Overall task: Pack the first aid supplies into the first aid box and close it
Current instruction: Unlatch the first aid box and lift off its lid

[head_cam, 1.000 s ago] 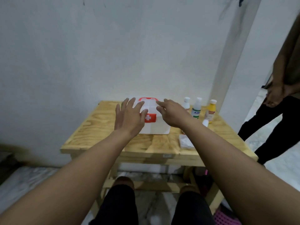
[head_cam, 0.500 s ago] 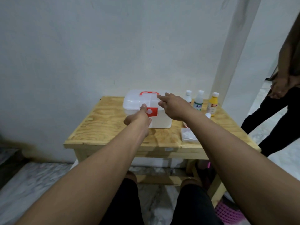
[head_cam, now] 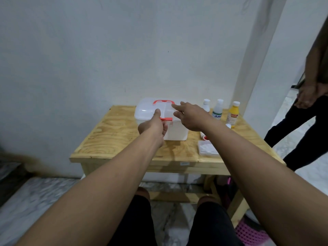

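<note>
A white first aid box point(head_cam: 175, 131) with a translucent lid and red handle stands at the middle back of the wooden table point(head_cam: 113, 137). Its lid is down. My left hand point(head_cam: 154, 125) is at the box's front, thumb on the lid and fingers curled at the red latch point(head_cam: 166, 118). My right hand point(head_cam: 188, 115) rests on the lid's right side with fingers spread. To the right stand two white bottles point(head_cam: 206, 105) point(head_cam: 218, 110) and a yellow bottle point(head_cam: 232, 115). A white packet point(head_cam: 206, 148) lies near the front right.
A small red-topped item point(head_cam: 205, 138) and a white cap point(head_cam: 228, 125) lie beside my right forearm. Another person point(head_cam: 301, 110) in black trousers stands at the table's right end. A pink basket point(head_cam: 248, 233) sits on the floor. The wall is right behind the table.
My left hand dropped from the lid's top to the box's front and curled onto the red latch, which now looks flipped up. My right hand stayed on the lid.
</note>
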A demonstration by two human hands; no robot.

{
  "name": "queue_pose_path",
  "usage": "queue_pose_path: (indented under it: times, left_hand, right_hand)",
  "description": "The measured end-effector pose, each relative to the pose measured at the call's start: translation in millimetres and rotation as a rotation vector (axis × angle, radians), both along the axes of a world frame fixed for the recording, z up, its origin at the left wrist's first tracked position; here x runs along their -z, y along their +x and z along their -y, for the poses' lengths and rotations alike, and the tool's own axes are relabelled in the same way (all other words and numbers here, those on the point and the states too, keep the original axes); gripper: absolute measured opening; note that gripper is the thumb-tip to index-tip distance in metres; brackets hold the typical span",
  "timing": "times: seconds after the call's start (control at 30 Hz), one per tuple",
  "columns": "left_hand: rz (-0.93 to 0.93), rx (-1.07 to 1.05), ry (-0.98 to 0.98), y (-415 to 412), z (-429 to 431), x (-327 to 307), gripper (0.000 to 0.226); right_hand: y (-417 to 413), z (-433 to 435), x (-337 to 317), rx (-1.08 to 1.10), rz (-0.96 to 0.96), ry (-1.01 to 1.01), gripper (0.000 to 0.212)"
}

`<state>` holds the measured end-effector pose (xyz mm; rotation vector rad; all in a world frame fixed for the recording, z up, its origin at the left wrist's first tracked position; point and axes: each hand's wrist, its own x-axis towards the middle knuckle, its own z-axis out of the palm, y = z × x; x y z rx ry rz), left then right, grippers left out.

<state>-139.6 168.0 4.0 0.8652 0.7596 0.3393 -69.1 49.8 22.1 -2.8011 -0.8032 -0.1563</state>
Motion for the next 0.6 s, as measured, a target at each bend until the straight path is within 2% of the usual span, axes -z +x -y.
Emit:
queue_pose_path:
  times: [0.2,0.33,0.4,0.5,0.57,0.6]
  left_hand:
    - [-0.027,0.142,0.334,-3.8,-15.7,-15.0,0.042]
    - [-0.088,0.238,0.524,-7.7,-26.3,-23.0,0.048]
    - [-0.133,0.191,0.745,-7.9,-33.2,-23.3,0.052]
    - [-0.177,-0.069,1.267,-8.0,-54.9,-13.1,0.042]
    - [-0.071,-0.071,1.356,-7.8,-68.9,2.7,0.035]
    - [-0.026,0.018,1.32,-6.5,-73.8,12.6,0.047]
  right_hand:
    - [-3.0,5.4,2.3,-0.024,-0.05,0.104,0.056]
    - [-5.6,2.1,5.3,0.014,0.037,0.148,0.065]
    - [-5.7,0.5,5.5,0.025,0.073,0.184,0.062]
    - [-4.1,1.0,6.6,0.016,0.045,0.246,0.062]
    - [-4.5,1.1,8.4,0.015,0.037,0.269,0.06]
    - [-4.7,0.8,9.4,0.016,0.048,0.272,0.059]
